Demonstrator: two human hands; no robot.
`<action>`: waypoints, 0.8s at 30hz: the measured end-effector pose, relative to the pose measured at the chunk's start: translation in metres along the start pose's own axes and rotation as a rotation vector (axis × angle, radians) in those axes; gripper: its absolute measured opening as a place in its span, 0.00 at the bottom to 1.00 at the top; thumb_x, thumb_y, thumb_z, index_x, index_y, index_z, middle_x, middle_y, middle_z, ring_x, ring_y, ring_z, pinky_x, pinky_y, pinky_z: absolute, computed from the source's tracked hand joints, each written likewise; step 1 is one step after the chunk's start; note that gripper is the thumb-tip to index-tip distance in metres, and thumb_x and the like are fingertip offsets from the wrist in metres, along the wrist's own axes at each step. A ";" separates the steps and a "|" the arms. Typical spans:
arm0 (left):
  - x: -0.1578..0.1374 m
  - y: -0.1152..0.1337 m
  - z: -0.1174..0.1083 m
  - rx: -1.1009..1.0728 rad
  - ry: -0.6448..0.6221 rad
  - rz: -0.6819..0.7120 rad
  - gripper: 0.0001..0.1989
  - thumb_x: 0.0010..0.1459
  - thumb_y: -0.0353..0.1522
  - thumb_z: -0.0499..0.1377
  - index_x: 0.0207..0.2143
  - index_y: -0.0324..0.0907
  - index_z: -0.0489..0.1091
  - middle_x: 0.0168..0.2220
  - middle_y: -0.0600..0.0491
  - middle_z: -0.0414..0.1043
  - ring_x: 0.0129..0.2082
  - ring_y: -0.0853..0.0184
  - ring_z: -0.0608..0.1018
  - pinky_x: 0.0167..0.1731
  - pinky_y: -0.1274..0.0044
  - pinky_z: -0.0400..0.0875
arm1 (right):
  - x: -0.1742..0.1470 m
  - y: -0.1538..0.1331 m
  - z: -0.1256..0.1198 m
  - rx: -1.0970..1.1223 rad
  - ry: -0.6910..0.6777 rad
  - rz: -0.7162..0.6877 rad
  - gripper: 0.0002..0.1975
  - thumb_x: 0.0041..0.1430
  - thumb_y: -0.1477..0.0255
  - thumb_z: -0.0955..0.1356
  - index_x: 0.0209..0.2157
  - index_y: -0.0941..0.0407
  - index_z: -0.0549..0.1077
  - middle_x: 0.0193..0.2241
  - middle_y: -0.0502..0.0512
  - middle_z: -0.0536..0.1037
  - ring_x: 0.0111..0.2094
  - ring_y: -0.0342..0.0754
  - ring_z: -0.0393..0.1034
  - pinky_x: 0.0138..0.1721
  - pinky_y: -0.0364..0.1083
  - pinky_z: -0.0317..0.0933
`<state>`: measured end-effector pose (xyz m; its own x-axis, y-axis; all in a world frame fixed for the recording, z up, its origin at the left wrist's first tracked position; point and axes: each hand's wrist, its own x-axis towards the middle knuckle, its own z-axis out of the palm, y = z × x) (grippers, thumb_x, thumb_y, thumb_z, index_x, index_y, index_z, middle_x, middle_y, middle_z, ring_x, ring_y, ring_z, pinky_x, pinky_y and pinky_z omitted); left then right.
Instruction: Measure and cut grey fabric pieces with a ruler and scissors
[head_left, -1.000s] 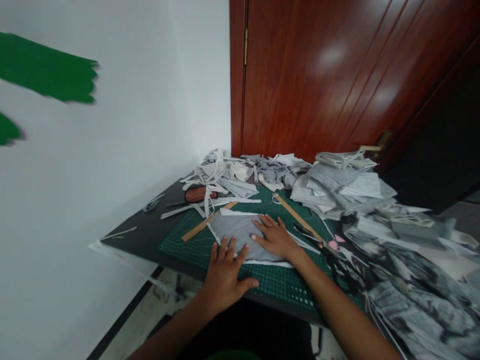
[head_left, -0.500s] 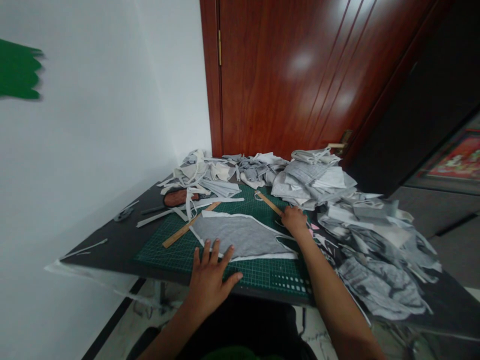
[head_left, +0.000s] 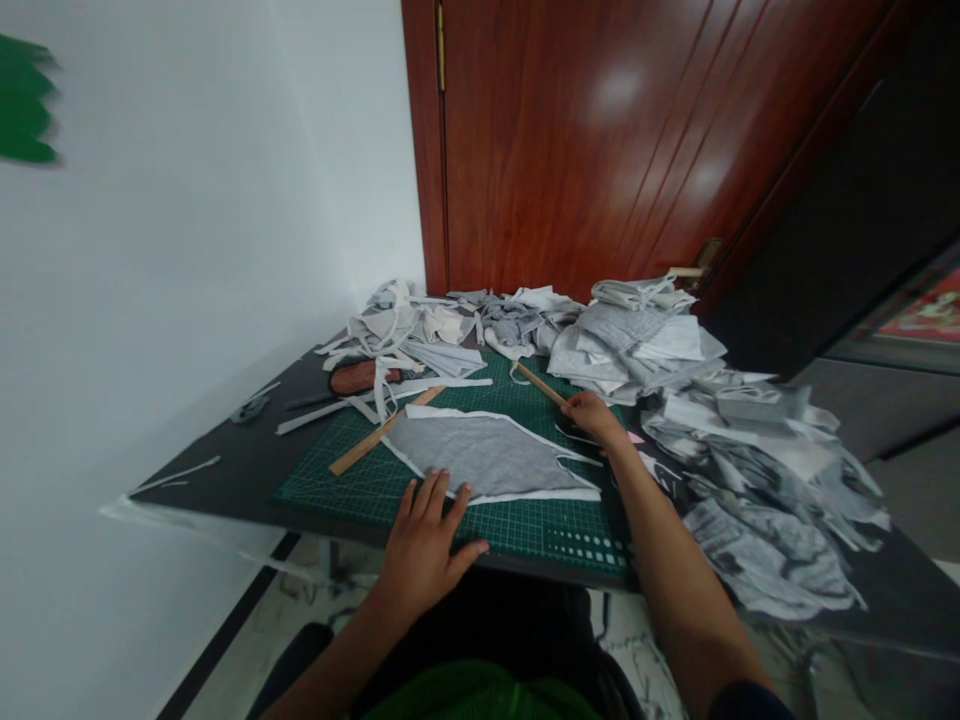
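A grey fabric piece [head_left: 487, 450] with white edges lies flat on the green cutting mat [head_left: 330, 500]. Its right end splits into narrow points. My left hand [head_left: 427, 530] rests with fingers spread, the fingertips on the fabric's near edge. At the right of the mat, my right hand [head_left: 594, 415] has its fingers closed on the near end of a wooden ruler [head_left: 540, 382], which points away to the upper left. A second wooden ruler [head_left: 367, 448] lies slanted by the fabric's left end, partly under a white strip.
Fabric scraps [head_left: 517, 322] lie along the back by the wooden door [head_left: 555, 150]. Stacked grey cloth [head_left: 630, 345] and loose pieces [head_left: 772, 550] cover the right side. A brown oval object [head_left: 354, 378] and small grey tool [head_left: 250, 408] lie left on the dark table [head_left: 232, 465].
The view has tipped down a little, so the table sits higher in it. My right hand's fingers look drawn in closer on the ruler's end. My left hand stays on the fabric edge.
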<state>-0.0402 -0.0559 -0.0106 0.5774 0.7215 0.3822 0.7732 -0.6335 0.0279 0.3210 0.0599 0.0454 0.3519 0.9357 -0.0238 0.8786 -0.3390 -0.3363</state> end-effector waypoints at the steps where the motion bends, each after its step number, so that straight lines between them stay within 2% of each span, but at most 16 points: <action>1: -0.002 -0.002 0.001 -0.009 0.007 0.029 0.33 0.64 0.51 0.61 0.65 0.43 0.68 0.66 0.37 0.66 0.68 0.43 0.65 0.66 0.51 0.60 | -0.004 -0.003 -0.002 0.006 0.044 -0.002 0.18 0.69 0.64 0.71 0.57 0.55 0.73 0.55 0.58 0.76 0.49 0.55 0.76 0.49 0.58 0.74; 4: -0.007 -0.006 0.004 -0.031 0.022 0.089 0.32 0.66 0.51 0.59 0.64 0.41 0.69 0.62 0.39 0.69 0.65 0.46 0.69 0.64 0.56 0.64 | -0.021 -0.017 -0.008 0.026 0.202 -0.053 0.19 0.71 0.65 0.69 0.58 0.59 0.71 0.58 0.66 0.73 0.55 0.61 0.72 0.55 0.63 0.68; 6: -0.008 -0.007 0.004 -0.041 0.028 0.098 0.31 0.67 0.51 0.58 0.63 0.41 0.69 0.60 0.39 0.70 0.63 0.47 0.70 0.62 0.57 0.66 | -0.034 -0.030 -0.012 0.060 0.249 -0.165 0.17 0.74 0.70 0.63 0.58 0.65 0.69 0.58 0.78 0.71 0.60 0.67 0.66 0.59 0.64 0.59; 7: -0.009 -0.007 0.004 -0.048 0.027 0.096 0.30 0.67 0.51 0.58 0.63 0.42 0.70 0.60 0.40 0.71 0.62 0.48 0.70 0.62 0.57 0.67 | -0.040 -0.038 -0.012 0.085 0.234 -0.250 0.17 0.74 0.72 0.60 0.58 0.65 0.69 0.57 0.78 0.71 0.59 0.66 0.65 0.60 0.62 0.57; 9: -0.009 -0.005 0.003 -0.064 0.019 0.088 0.28 0.67 0.49 0.59 0.62 0.45 0.70 0.58 0.42 0.72 0.60 0.49 0.71 0.60 0.58 0.67 | -0.053 -0.055 -0.009 0.139 0.126 -0.463 0.15 0.73 0.73 0.60 0.56 0.59 0.70 0.53 0.69 0.75 0.55 0.60 0.68 0.56 0.54 0.59; 11: -0.008 -0.002 0.001 -0.076 0.006 0.080 0.25 0.68 0.47 0.59 0.62 0.47 0.71 0.56 0.44 0.73 0.58 0.51 0.72 0.57 0.59 0.68 | -0.064 -0.070 0.001 0.182 -0.037 -0.671 0.11 0.71 0.71 0.64 0.51 0.54 0.74 0.47 0.57 0.79 0.47 0.53 0.72 0.50 0.47 0.63; 13: -0.008 -0.001 -0.001 -0.089 -0.006 0.077 0.23 0.68 0.46 0.60 0.61 0.48 0.72 0.54 0.45 0.73 0.56 0.52 0.73 0.55 0.60 0.68 | -0.075 -0.083 0.014 0.204 -0.173 -0.805 0.08 0.69 0.71 0.66 0.45 0.54 0.77 0.40 0.52 0.81 0.40 0.49 0.73 0.43 0.44 0.64; 16: -0.009 0.001 -0.006 -0.136 -0.020 0.080 0.21 0.69 0.45 0.60 0.60 0.49 0.73 0.53 0.47 0.74 0.53 0.55 0.74 0.52 0.62 0.68 | -0.088 -0.093 0.029 0.196 -0.288 -0.888 0.06 0.67 0.72 0.68 0.36 0.56 0.78 0.29 0.48 0.78 0.30 0.45 0.71 0.34 0.42 0.61; 18: -0.007 0.005 -0.013 -0.160 -0.034 0.057 0.20 0.69 0.45 0.60 0.58 0.49 0.74 0.53 0.48 0.75 0.52 0.55 0.74 0.51 0.63 0.68 | -0.093 -0.095 0.030 0.181 -0.308 -0.915 0.09 0.67 0.69 0.69 0.33 0.55 0.79 0.26 0.47 0.77 0.29 0.46 0.70 0.32 0.42 0.60; 21: 0.003 0.013 -0.028 -0.147 -0.112 0.021 0.25 0.66 0.51 0.59 0.56 0.46 0.76 0.52 0.46 0.75 0.52 0.52 0.74 0.49 0.61 0.69 | -0.098 -0.095 0.025 0.151 -0.288 -0.947 0.14 0.70 0.64 0.67 0.32 0.54 0.79 0.30 0.51 0.78 0.33 0.48 0.70 0.38 0.45 0.62; 24: 0.024 0.019 -0.037 -0.114 -0.181 0.023 0.25 0.68 0.53 0.55 0.46 0.43 0.79 0.44 0.44 0.77 0.48 0.51 0.75 0.49 0.59 0.71 | -0.100 -0.096 0.021 0.112 -0.270 -0.948 0.15 0.72 0.65 0.65 0.34 0.54 0.80 0.35 0.54 0.80 0.38 0.51 0.71 0.46 0.48 0.63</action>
<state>-0.0213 -0.0613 0.0336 0.6398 0.7387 0.2121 0.7308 -0.6702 0.1295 0.1946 0.0008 0.0604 -0.5782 0.8107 0.0921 0.7182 0.5593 -0.4140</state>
